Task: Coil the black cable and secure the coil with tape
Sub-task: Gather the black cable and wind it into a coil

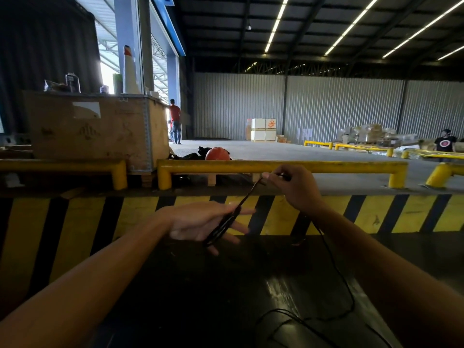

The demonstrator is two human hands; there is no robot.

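Observation:
A thin black cable (247,195) runs taut between my two hands. My left hand (200,223) is held flat, palm up and fingers spread, with several loops of the cable wound around it. Up and to the right, my right hand (292,185) pinches the cable between thumb and fingers. The loose remainder of the cable (334,267) hangs from under my right wrist and trails in curves over the dark glossy surface (226,297) below. No tape is in view.
A black and yellow striped kerb (376,212) crosses in front of me, with yellow pipe railings (276,165) behind it. A large wooden crate (95,129) stands at left, an orange helmet (217,153) beyond the rail. Two people stand far off.

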